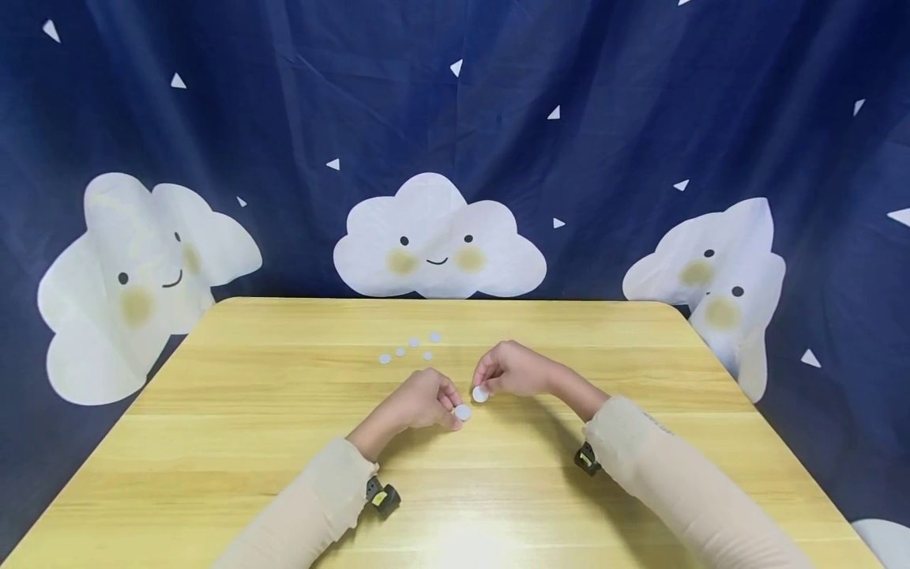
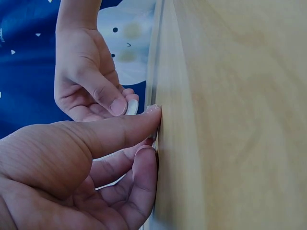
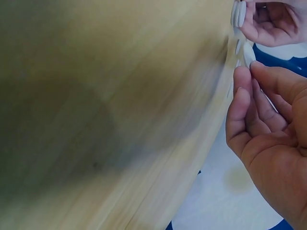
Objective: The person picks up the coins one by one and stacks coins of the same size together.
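Near the middle of the table, my left hand (image 1: 424,399) holds a round white disc (image 1: 462,412) at its thumb and fingertips, low over the wood. In the right wrist view this looks like two thin discs (image 3: 238,14) side by side. My right hand (image 1: 517,370), a little farther back and to the right, pinches another white disc (image 1: 480,393) between thumb and finger. That disc (image 3: 248,54) stands on edge in the right wrist view. The two held pieces are close but apart in the head view. Fingers mostly hide the left one in the left wrist view.
Several small white discs (image 1: 414,342) lie scattered flat on the wooden table (image 1: 284,442), beyond my left hand. A dark blue curtain (image 1: 298,103) with white clouds hangs behind the table's far edge. Black wrist cameras (image 1: 384,499) sit under both sleeves.
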{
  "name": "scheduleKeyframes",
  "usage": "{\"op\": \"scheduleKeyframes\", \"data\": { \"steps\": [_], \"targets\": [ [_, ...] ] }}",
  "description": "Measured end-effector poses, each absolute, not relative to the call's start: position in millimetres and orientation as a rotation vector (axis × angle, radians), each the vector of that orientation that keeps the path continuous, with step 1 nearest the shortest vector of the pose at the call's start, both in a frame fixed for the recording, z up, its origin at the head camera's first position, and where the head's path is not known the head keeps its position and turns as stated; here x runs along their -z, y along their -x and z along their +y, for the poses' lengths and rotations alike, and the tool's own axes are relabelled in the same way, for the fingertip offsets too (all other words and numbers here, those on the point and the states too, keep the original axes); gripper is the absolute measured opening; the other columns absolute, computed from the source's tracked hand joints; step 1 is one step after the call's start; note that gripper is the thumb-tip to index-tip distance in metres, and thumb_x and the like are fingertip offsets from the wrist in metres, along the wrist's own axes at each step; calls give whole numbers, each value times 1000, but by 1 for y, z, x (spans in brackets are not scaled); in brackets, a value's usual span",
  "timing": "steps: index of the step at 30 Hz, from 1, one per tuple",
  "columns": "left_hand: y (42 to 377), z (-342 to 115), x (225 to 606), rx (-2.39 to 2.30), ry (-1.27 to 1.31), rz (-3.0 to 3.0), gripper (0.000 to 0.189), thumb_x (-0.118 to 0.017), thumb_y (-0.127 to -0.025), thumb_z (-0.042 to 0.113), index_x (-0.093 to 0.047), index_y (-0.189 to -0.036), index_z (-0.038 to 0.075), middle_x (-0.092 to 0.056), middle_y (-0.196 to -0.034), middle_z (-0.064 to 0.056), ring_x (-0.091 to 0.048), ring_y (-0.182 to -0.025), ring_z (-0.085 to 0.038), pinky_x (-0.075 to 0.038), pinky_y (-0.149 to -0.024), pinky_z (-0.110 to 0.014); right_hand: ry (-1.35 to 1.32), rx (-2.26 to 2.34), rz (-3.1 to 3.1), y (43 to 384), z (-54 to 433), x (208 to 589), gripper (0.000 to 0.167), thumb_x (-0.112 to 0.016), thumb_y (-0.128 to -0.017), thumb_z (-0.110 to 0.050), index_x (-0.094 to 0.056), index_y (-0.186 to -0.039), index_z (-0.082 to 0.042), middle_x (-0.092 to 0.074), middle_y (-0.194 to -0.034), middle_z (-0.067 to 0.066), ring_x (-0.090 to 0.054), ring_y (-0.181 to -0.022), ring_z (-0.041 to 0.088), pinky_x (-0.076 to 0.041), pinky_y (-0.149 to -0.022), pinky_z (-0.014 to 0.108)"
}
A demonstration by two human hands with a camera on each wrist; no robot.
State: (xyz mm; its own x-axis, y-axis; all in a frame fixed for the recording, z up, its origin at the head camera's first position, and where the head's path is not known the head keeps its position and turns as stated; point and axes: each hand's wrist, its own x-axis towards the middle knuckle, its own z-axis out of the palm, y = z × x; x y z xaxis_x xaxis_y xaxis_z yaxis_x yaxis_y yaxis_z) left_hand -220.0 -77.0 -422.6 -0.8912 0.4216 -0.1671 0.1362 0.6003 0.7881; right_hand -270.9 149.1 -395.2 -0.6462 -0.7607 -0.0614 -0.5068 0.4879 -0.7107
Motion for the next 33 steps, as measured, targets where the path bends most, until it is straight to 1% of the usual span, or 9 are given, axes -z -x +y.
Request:
{"op": "scheduleKeyframes", "data": {
  "steps": [7,15,21,28,33],
  "targets": [
    [221,-78,424,-1191,-451,2485,24,-91,-73,7,-72,-88,8,-66,-81,-2,-60,-76,-18,-51,-67,-30,1136,965,2334,265,147,395,8,-72,-90,3,-76,-96,0,-77,-89,5,-73,-85,12,-58,-81,25],
    [221,-79,423,-1201,-455,2481,24,-90,-73,5,-71,-87,8,-67,-80,-2,-60,-74,-17,-51,-67,-30,1124,995,2298,259,144,396,9,-70,-90,5,-75,-97,2,-77,-90,6,-72,-86,12,-58,-82,25],
    [222,-78,422,-1190,-462,2490,24,-90,-73,5,-71,-87,8,-66,-80,-2,-60,-74,-17,-51,-66,-29,1067,1059,2264,255,142,400,10,-69,-90,7,-74,-98,3,-76,-91,8,-72,-87,15,-57,-84,26],
    [220,-78,421,-1180,-471,2497,24,-90,-73,4,-71,-87,8,-66,-81,-2,-59,-75,-16,-50,-66,-27,1014,1143,2226,252,140,404,10,-71,-89,7,-74,-97,5,-76,-90,11,-72,-84,15,-58,-79,26],
    [220,-78,423,-1199,-475,2488,25,-90,-72,4,-71,-87,7,-66,-81,-3,-59,-75,-17,-50,-66,-29,963,1181,2212,250,137,407,12,-70,-88,8,-74,-99,6,-77,-91,12,-72,-85,16,-58,-77,27]
  ]
}}
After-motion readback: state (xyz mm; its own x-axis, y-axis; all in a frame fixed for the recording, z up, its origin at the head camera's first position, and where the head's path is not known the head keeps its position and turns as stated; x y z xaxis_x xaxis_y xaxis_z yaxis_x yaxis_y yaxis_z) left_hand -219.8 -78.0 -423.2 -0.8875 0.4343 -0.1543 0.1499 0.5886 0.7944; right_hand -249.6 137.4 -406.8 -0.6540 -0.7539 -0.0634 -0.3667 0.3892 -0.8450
